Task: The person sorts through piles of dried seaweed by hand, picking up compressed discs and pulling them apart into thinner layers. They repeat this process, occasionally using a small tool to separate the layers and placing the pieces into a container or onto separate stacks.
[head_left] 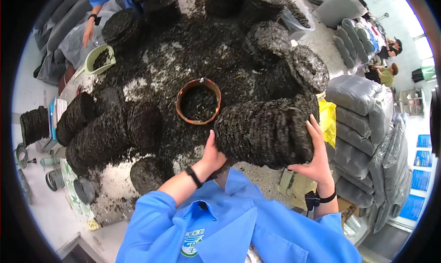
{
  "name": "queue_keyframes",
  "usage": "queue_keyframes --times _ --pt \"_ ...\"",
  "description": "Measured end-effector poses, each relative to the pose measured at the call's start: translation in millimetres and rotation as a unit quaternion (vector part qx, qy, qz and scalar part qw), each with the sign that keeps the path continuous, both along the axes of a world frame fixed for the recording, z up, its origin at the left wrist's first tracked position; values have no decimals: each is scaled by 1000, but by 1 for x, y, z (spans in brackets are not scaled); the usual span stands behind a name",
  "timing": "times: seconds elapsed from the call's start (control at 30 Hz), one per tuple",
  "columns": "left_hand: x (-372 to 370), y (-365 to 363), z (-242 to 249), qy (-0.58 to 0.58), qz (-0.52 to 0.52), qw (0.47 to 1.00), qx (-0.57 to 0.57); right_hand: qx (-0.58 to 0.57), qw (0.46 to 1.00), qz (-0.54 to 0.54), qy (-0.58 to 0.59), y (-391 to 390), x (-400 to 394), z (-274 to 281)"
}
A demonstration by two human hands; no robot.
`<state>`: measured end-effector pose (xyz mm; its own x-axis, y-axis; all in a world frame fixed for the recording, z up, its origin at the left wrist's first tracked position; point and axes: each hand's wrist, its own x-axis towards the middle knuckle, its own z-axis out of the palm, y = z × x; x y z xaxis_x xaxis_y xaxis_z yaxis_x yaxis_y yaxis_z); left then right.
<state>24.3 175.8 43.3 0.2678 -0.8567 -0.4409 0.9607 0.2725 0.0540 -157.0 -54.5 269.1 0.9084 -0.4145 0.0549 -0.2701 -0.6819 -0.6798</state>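
A thick stack of dark, round cakes that look like dried seaweed [264, 132] lies on its side in the air between my two hands. My left hand [212, 156] presses against its left end, with the thumb up and the other fingers hidden beneath. On the right end my right hand [317, 159] spreads its fingers and thumb around the rim. Just left of the stack stands a round, reddish-edged hoop [219, 107] with dark flakes inside. Another stack lying on its side [101, 139] rests on the table at the left.
Dark crumbs cover the table [119, 182]. More round stacks [308, 70] stand along its far and right sides. A pale green scoop [87, 63] lies near another person's hand [87, 35]. Filled grey bags [351, 139] are piled at the right, beside a yellow bag [327, 120].
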Motion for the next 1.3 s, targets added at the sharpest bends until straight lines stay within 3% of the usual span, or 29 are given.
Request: queue_keyframes --times 0.07,0.1,0.17,0.37,0.53,0.6,0.67,0.77,0.83,0.87,0.9,0.93,0.97,1.07,1.13,1.17,1.2,1.23,1.27,1.3 --pt "0 -40 -26 65 42 996 54 -130 989 14 63 3 28 5" --pt "-4 -56 -53 64 43 996 47 -157 984 23 81 5 43 -6" --pt "-19 -75 -102 67 127 978 149 -180 976 55 113 8 71 -56" --pt "-16 -79 -100 109 194 960 171 -222 957 162 88 -4 125 -68" --pt "24 -137 -96 103 290 946 102 -286 936 199 46 -37 175 -69" --pt "42 -162 -115 43 237 966 97 -298 937 180 26 -52 192 -67" --pt "61 -178 -90 27 127 967 221 -321 935 147 42 -67 203 -70" --pt "75 -181 -97 13 7 917 398 -324 937 119 58 -76 208 -70" --pt "57 -161 -103 118 88 961 235 -328 933 119 89 -77 208 -62" --pt "46 -137 -88 7 47 955 293 -334 929 123 98 -77 208 -60" --pt "33 -117 -82 -17 22 947 321 -303 941 124 83 -75 208 -56" --pt "27 -95 -35 -77 -73 901 421 -288 946 134 61 -75 207 -54" --pt "13 -62 -54 -246 -99 913 309 -278 951 127 58 -71 206 -52" --pt "-11 31 -28 -423 -162 863 226 -289 945 147 40 -70 200 -59" --pt "-11 102 1 -303 -154 921 191 -292 947 132 12 -66 195 -57" --pt "-5 137 26 -343 -136 890 268 -279 953 115 -20 -65 189 -57" --pt "0 170 39 -414 -99 818 386 -273 956 87 -66 -60 183 -55" --pt "-1 207 36 -580 -38 608 541 -275 953 51 -114 -51 174 -55" --pt "2 246 32 -582 -1 493 647 -276 947 15 -163 -42 164 -55" --pt "3 290 19 -530 3 445 722 -188 957 0 -221 -23 151 -64"
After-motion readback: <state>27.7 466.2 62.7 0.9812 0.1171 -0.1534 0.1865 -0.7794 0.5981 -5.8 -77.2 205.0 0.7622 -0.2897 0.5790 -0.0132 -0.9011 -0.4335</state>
